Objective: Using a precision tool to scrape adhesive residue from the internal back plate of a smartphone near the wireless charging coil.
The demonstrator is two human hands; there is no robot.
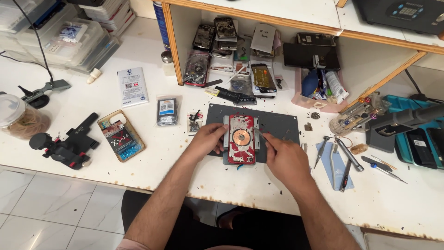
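White worktable (138,162), cluttered, bears a grey mat (282,122); tiled floor (41,208) below.

A patterned phone case (121,135) lies left on the white workbench (138,162), beside a black clamp holder (64,147) and a jar of rubber bands (18,118). Screwdrivers (344,159) rest on a blue cloth (334,163) at right. Stacked phone parts (222,41) fill the wooden shelf (172,44).

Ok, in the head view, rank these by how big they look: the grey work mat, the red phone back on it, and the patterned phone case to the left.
1. Grey work mat, clearly largest.
2. Patterned phone case and red phone back: they look about alike, so I will not rank them; hands partly cover the phone back.
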